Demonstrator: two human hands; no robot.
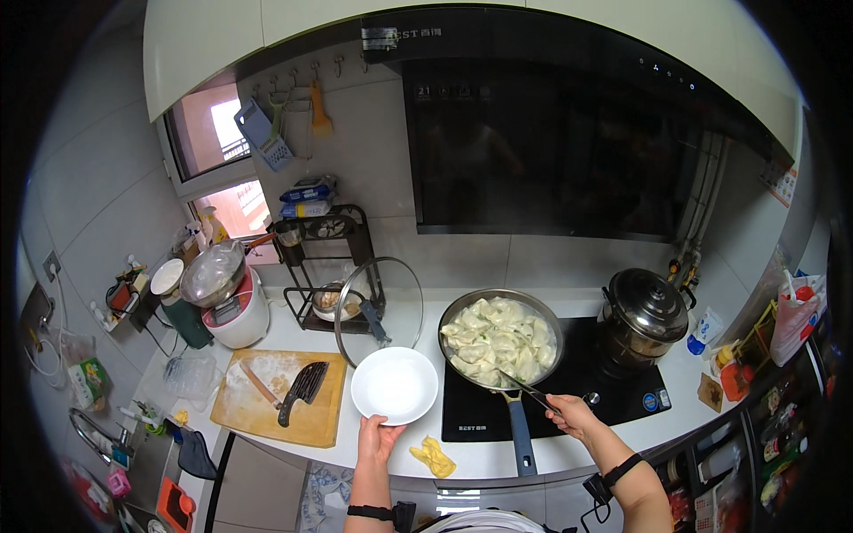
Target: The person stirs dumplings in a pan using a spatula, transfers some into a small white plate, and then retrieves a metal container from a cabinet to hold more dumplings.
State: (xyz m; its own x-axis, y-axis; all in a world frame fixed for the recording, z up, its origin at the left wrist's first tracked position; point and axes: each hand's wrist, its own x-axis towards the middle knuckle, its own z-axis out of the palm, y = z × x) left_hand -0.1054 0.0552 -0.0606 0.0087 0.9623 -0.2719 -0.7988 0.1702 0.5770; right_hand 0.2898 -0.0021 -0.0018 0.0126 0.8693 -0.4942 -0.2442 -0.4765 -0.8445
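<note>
My left hand [378, 440] grips the near rim of a white bowl [394, 385], whose inside shows nothing in it. In my right hand [573, 414] is a long dark utensil [531, 390]; its far end reaches into the pan, and its tip is hard to make out among the food. The frying pan [560, 333] stands on the black cooktop [480, 416] and is full of pale boiled dumplings [500, 336] in cloudy liquid. Its blue-grey handle [522, 436] points toward me. A yellow cloth [434, 457] lies crumpled on the counter between my hands.
Behind the bowl, a glass lid [406, 306] stands tilted on edge. A floured cutting board [313, 420] holds a cleaver [303, 390] and a rolling pin [260, 383]. A lidded steel pot [643, 320] occupies the cooktop's back right. A range hood [546, 153] overhangs the back.
</note>
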